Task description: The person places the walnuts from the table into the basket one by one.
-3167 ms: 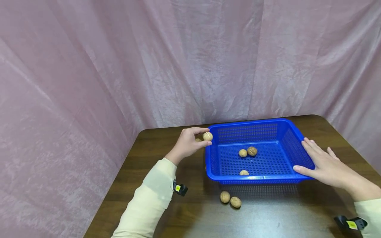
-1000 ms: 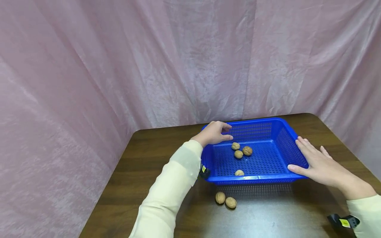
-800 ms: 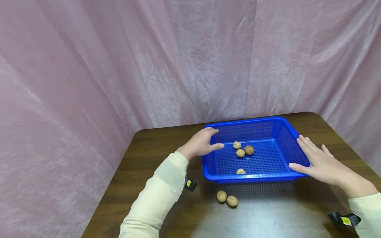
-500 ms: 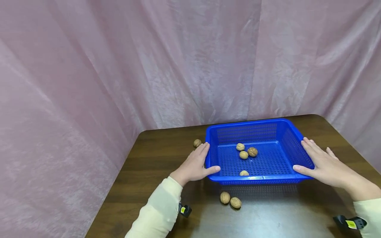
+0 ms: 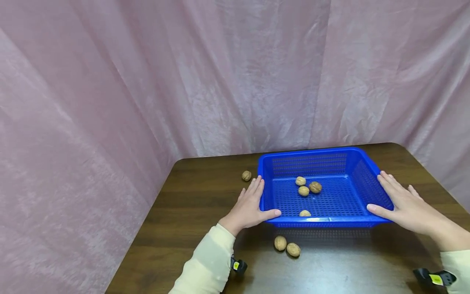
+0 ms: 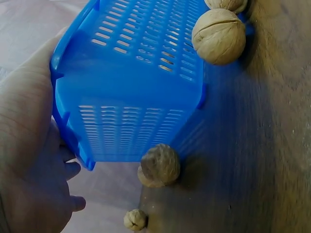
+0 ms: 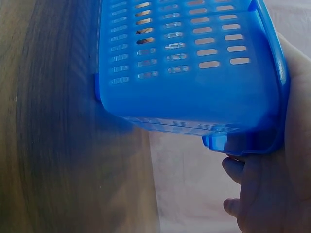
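The blue plastic basket (image 5: pixel 327 219) stands on the table between both hands. My left hand (image 5: pixel 247 207) rests against its left rim, fingers extended along the side and thumb over the near left corner. On the right rim lies my right hand (image 5: pixel 407 206), its fingers straight and its thumb spread over the edge. A darker walnut (image 5: pixel 315 187) and paler ones, such as this walnut (image 5: pixel 300 181), lie inside the basket. Just in front of it, a walnut (image 5: pixel 280 243) and another walnut (image 5: pixel 293 249) sit side by side.
A loose walnut (image 5: pixel 247 176) lies left of the basket. Close to the basket's outer side in the left wrist view are more walnuts (image 6: pixel 163 165), partly overlapping. The wooden table (image 5: pixel 183 196) ends at a pink curtain (image 5: pixel 220 81) behind.
The walnut pinched in my left hand earlier now lies in the basket. My left hand has since pulled back from over the basket onto its left rim. The right hand has stayed put.
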{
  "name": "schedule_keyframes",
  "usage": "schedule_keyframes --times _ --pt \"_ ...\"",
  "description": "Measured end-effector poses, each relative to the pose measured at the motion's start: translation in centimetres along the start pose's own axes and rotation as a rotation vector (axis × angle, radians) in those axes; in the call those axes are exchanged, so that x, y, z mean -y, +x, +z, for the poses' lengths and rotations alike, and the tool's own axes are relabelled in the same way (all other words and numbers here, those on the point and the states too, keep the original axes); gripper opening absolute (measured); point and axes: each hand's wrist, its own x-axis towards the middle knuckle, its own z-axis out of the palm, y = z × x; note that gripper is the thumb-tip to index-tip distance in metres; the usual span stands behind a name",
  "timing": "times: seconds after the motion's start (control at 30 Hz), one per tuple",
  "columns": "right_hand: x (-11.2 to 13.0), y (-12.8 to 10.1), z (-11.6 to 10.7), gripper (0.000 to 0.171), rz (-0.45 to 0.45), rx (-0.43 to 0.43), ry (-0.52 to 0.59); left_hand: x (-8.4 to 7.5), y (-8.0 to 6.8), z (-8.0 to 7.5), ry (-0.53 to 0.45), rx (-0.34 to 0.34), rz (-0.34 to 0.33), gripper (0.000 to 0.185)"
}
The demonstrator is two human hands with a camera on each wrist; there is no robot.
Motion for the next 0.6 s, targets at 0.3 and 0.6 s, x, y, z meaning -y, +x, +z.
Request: schedule_keyframes --times 0.3,0.6 --pt "0.1 -0.4 -0.1 0.092 0.016 0.019 0.017 -0.3 0.0 0.1 0.024 -0.012 0.020 0.115" --pt "1.5 0.6 0.2 0.099 0.091 0.049 -0.064 -0.1 -0.2 -0.3 0.010 -0.021 0.003 0.116"
